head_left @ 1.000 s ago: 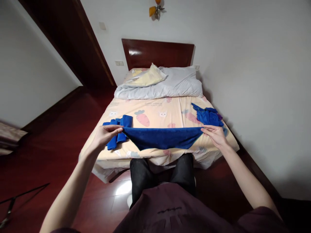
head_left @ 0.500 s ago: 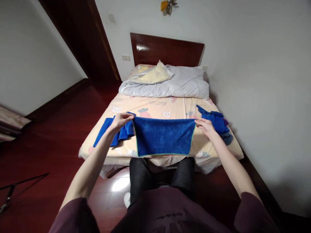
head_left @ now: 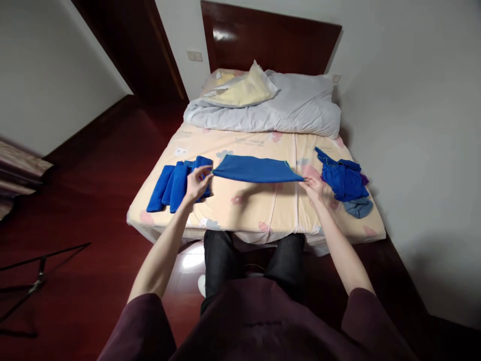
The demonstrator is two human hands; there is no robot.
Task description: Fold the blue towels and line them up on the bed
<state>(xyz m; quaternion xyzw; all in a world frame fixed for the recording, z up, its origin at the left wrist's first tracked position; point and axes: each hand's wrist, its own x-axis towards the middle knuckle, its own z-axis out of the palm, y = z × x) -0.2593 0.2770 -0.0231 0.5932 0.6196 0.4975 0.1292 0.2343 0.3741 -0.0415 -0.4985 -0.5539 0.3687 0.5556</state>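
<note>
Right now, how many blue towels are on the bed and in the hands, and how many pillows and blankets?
Blue towel held stretched between left hand and right hand: 1
Folded blue towels in a row: about 3
Crumpled blue cloth heap: 1 heap, pieces uncountable
Yellow pillow: 1
Grey blanket: 1
Total: about 7

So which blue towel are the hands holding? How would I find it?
Look at the bed with the peach cartoon sheet. Near its foot edge, in the middle, one blue towel is stretched flat between the left hand and right hand. The folded towels to its left and the crumpled pile to its right lie untouched.
</note>
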